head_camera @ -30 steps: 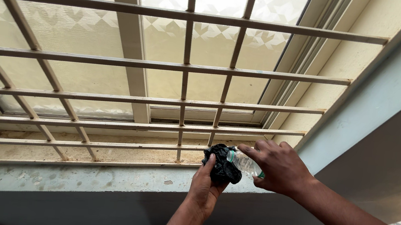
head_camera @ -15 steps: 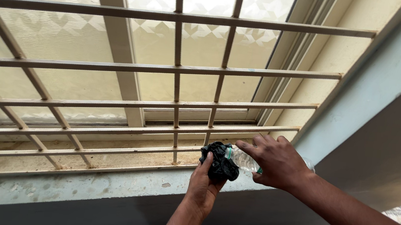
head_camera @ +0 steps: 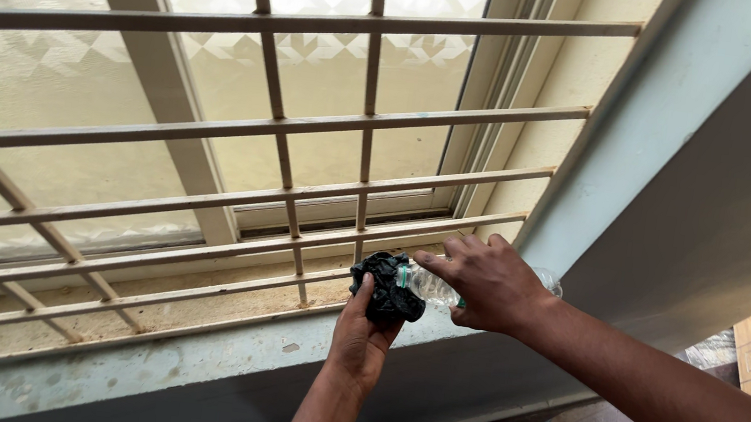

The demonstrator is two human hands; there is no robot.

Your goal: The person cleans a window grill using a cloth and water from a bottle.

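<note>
I see my left hand (head_camera: 359,336) clamped on a black cloth (head_camera: 388,287) just below the grille (head_camera: 310,123); right hand (head_camera: 485,283) grips a tilted bottle (head_camera: 428,285), mouth touching the cloth.

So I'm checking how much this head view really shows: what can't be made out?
- Clear plastic bottle: mostly hidden under the right hand; its mouth is buried in the black cloth.
- Water flow: not visible.
- Left hand: palm faces away.
- Outside: blurred by frosted glass behind the window grille.
</note>
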